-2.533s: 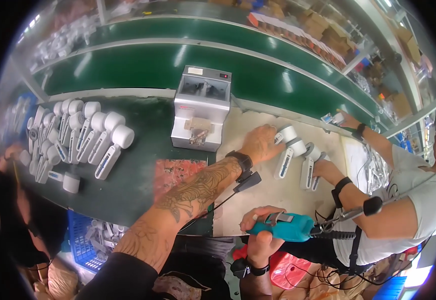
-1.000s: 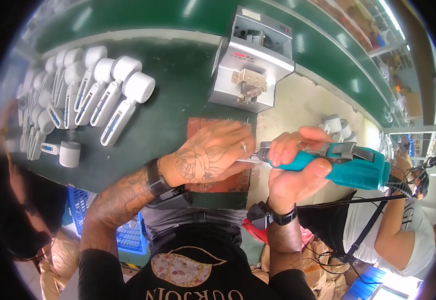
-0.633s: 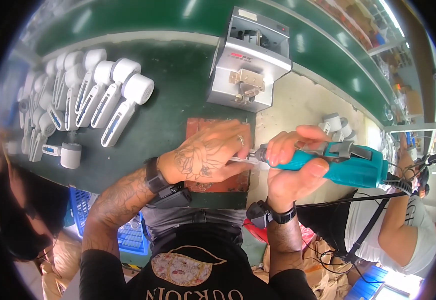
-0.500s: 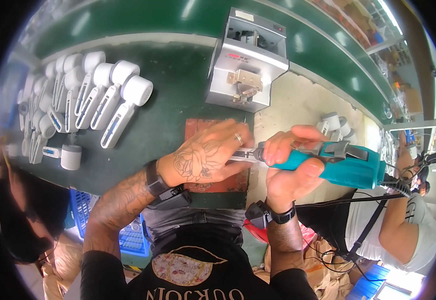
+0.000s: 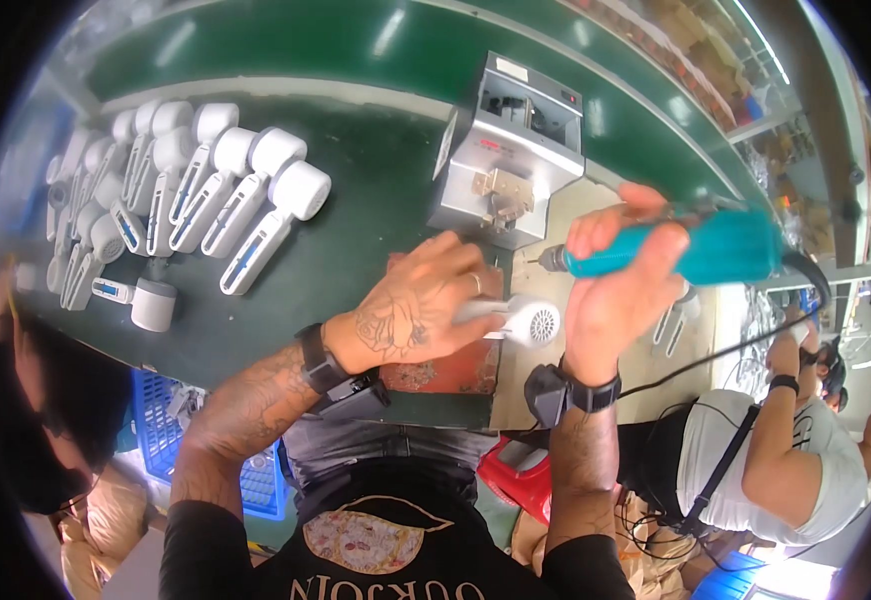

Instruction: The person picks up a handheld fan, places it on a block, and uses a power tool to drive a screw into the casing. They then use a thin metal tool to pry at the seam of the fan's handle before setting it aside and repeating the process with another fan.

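My left hand (image 5: 418, 305) is closed around the slim handle of a white handheld device (image 5: 536, 322) with a round, slotted head. The device lies over a worn red pad (image 5: 444, 374), its head pointing right and its grille facing up. Most of the handle is hidden under my fingers. In my right hand (image 5: 616, 300) is a teal electric screwdriver (image 5: 726, 247), gripped around its body. Its thin bit points left, above and apart from the white device.
Many similar white devices (image 5: 276, 205) lie in rows at the left of the green table (image 5: 356, 180). A silver machine (image 5: 506, 165) stands at the back. Below the table edge is a blue basket (image 5: 161, 440). Another person (image 5: 736, 460) is at the right, near the screwdriver's cord (image 5: 701, 362).
The screwdriver has lifted off the device's handle and moved up and right. The white device has turned in my left hand, so its slotted head now shows.
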Demonstrator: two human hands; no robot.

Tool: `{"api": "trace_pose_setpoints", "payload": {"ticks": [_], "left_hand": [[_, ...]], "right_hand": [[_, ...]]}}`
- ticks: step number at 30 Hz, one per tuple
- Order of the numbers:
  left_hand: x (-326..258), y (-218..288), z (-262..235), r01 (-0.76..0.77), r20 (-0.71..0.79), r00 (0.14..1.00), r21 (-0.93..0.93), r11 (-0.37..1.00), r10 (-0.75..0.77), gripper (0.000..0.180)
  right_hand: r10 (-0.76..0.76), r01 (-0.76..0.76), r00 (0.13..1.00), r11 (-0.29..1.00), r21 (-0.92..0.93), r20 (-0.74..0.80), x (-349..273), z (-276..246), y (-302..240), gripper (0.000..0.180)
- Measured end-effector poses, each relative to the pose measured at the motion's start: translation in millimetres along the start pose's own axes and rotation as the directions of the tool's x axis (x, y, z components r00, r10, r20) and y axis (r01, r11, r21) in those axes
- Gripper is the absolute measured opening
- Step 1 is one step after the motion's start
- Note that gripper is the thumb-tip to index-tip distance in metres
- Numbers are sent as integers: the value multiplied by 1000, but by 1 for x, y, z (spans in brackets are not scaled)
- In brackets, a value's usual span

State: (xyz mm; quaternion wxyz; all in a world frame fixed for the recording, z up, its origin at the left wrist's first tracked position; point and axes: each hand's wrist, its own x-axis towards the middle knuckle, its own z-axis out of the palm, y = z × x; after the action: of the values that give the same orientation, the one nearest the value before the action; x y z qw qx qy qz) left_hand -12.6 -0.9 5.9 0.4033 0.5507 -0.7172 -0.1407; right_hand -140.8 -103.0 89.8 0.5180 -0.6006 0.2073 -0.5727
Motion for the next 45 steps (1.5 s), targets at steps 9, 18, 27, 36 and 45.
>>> {"api": "trace_pose_setpoints", "payload": {"ticks": [9,18,27,36,45], "left_hand": [[-4,-5,-2,-47,-46,998,51,998,50,39],[-6,-6,-1,-44,-22,999,45,998,45,38],[-1,-7,-2,-24,-31,999,44,999,25,39],[-5,-6,2,31,-2,1000,60,998,-31,39],[-3,-5,2,-10,-17,1000,104,995,12,39]], "right_hand": [[-39,57,992,986,-157,118,31,28,41,37],[91,-76,986,991,-107,142,16,27,41,33],[89,-84,987,996,-39,131,-18,-11,18,59],[125,-121,981,992,-40,148,-26,-18,28,52],[133,-134,974,991,-8,183,-30,-18,32,40]]}}
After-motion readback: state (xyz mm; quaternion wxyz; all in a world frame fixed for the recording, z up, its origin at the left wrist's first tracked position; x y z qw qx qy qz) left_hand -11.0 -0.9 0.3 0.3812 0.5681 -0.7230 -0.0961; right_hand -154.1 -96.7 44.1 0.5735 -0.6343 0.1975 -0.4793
